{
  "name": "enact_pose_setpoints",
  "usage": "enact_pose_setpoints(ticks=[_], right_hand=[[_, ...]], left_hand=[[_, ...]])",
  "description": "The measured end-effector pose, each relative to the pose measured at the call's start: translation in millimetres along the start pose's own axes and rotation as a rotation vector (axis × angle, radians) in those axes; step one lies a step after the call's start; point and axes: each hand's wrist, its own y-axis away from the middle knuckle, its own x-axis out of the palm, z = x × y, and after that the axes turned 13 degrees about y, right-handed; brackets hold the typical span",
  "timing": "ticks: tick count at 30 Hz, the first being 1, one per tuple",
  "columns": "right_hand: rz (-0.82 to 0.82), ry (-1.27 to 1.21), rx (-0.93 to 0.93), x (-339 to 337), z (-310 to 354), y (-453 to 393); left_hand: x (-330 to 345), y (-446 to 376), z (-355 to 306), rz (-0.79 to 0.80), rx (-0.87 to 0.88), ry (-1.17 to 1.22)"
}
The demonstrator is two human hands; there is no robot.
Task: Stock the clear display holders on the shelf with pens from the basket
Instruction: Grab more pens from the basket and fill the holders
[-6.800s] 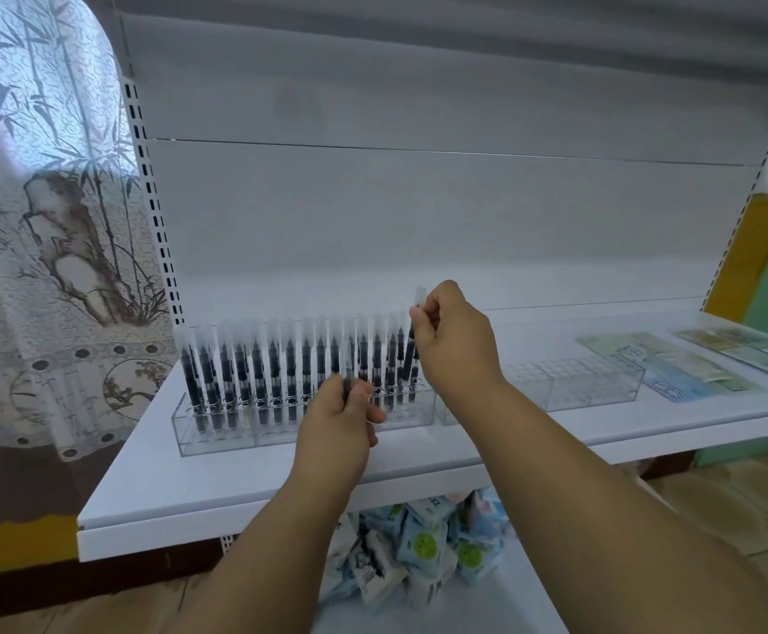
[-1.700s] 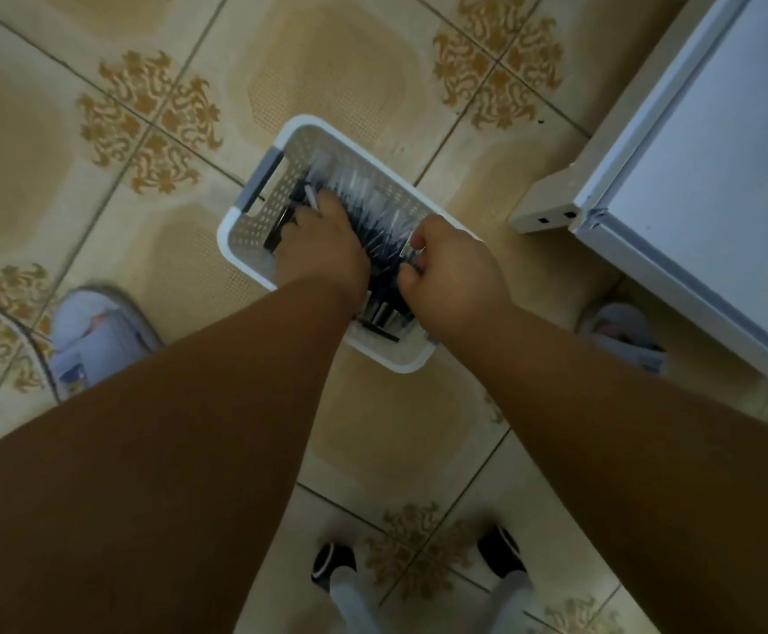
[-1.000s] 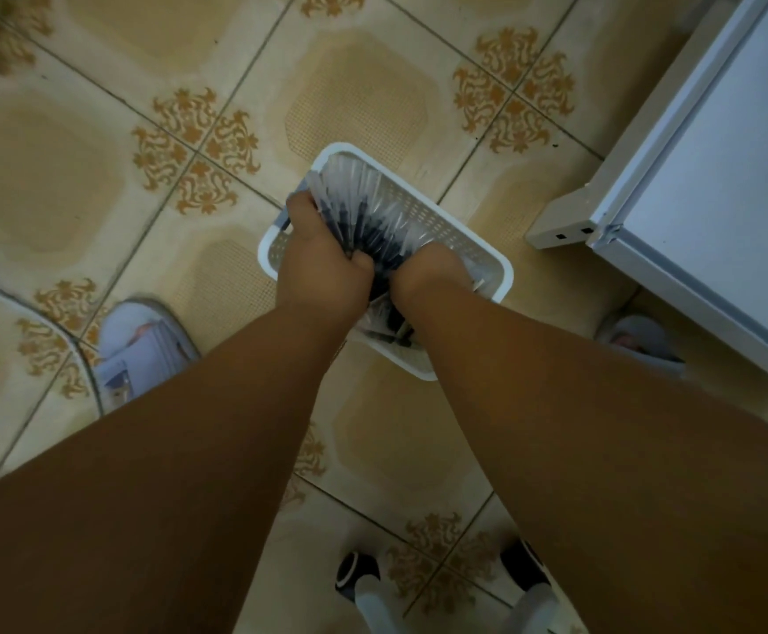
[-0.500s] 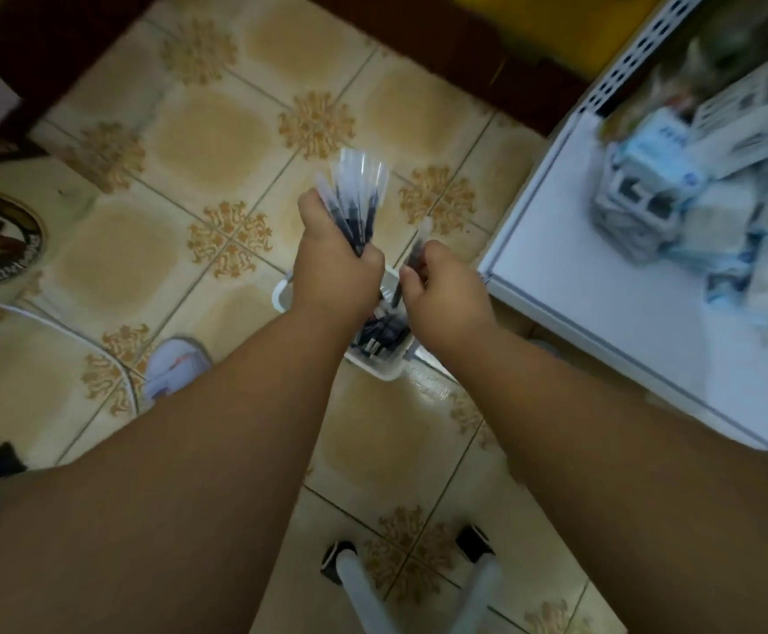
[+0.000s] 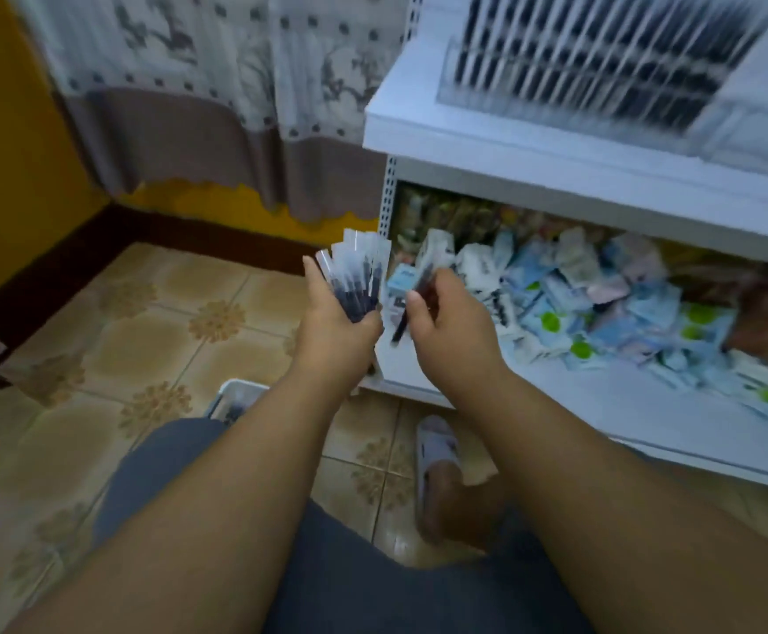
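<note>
Pens [image 5: 355, 286] are gathered as a fanned bundle in the left hand [image 5: 338, 320], and a single pen [image 5: 412, 300] is pinched in the right hand [image 5: 448, 322], so the step in hand, as I judge it, is to carry this load up to the shelf [image 5: 556, 148] and feed the pens into the display holder [image 5: 592, 61] one at a time.

To do this well, it is better to keep the bundle upright, with all caps pointing the same way, and to draw one pen from it at each turn, so nothing slips to the floor [image 5: 153, 340]. The holder at about 1 o'clock looks already full of dark pens, though it is blurred; I think the free slots must be searched further along the shelf, toward 2 o'clock, where a clear, empty-looking part [image 5: 752, 135] shows. Each pen should go straight down into its slot, not tilted, because the neighbours stand very close.

The left hand is clenched around the lower part of the bundle, and the clear ends spread out above the fingers. The right hand is nearly closed, thumb and fingers grasping the single pen near its middle; the pen leans, its dark end pointing down toward 7 o'clock. The two hands are just beside each other, not touching.

The basket [image 5: 235, 395] stays on the floor at about 8 o'clock from the hands, half hidden behind the left forearm, with some dark pens inside.
</note>
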Motion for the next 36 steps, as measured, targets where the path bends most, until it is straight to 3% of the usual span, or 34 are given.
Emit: enact_pose_setpoints(ticks=[8, 16, 23, 36], right_hand=[[-0.165, -0.024, -0.002, -59, -12, -23], [-0.349, -0.132, -0.041, -88, 11, -110], [-0.49, -0.173, -0.049, -135, 27, -184], [-0.317, 0.107, -0.059, -149, 46, -251]], left_hand=[[51, -9, -43, 0.052, 0.076, 0.1], [55, -67, -101, -0.012, 0.236, 0.094], [63, -102, -141, -0.013, 0.232, 0.191], [70, -122, -159, 0.023, 0.231, 0.241]])
